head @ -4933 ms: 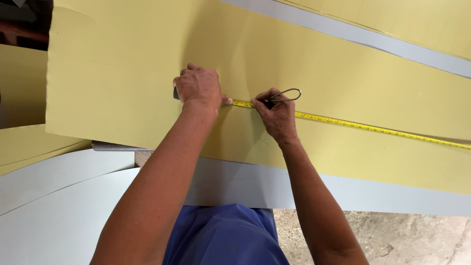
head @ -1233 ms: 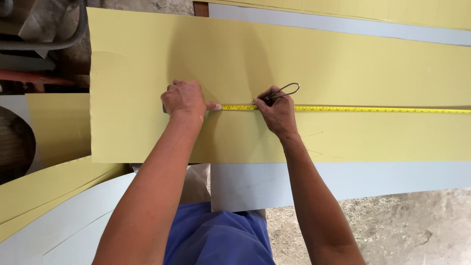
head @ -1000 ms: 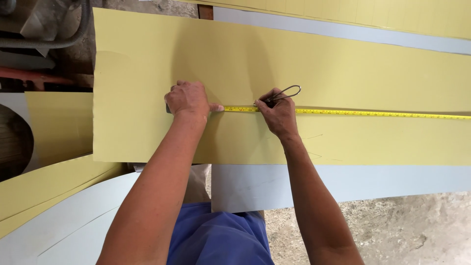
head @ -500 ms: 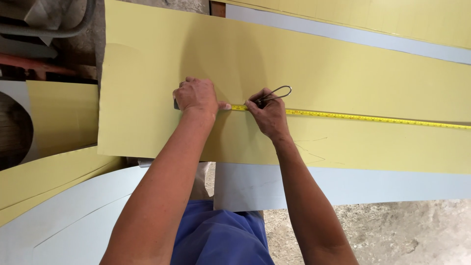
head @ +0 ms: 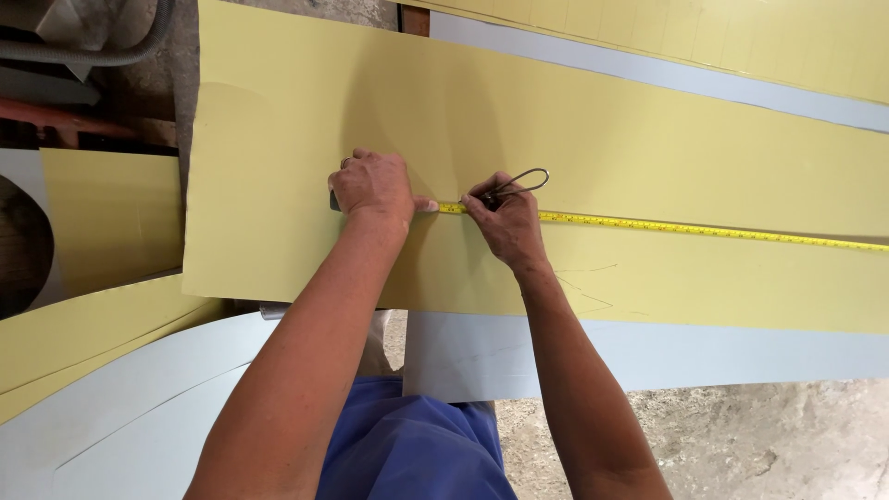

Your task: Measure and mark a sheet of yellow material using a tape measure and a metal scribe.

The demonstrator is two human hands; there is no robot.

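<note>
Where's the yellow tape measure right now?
The yellow tape measure lies flat across the yellow sheet, running from the left hand past the right hand to the right edge.

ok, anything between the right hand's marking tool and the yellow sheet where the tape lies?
Nothing visible. The right hand holds the wire-looped marking tool at the tape measure, directly on the yellow sheet. The left hand presses the tape's end, off to the side.
</note>
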